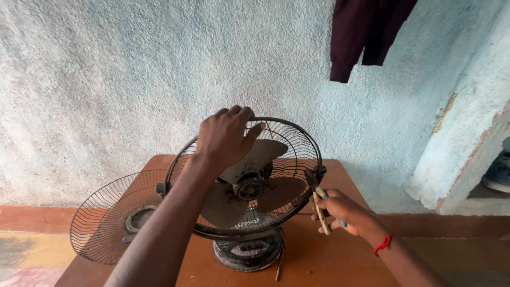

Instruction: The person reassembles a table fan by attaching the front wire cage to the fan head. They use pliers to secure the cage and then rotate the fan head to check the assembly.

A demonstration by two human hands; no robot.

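Note:
A dusty black table fan [249,212] stands on a brown wooden table [324,260], its front guard off and its brownish blades [260,159] bare. My left hand [226,135] grips the top rim of the rear wire guard [297,154]. My right hand [342,212], with a red thread at the wrist, holds pliers [317,199] whose jaws meet the guard's right rim near a clip. The pliers' handles look worn, with bits of blue showing.
The removed front wire guard [109,218] leans at the table's left edge. A rough pale blue wall is behind. A dark garment [364,34] hangs at upper right. A shoe [499,172] sits on a ledge at far right. A thin tool [279,268] lies by the fan's base.

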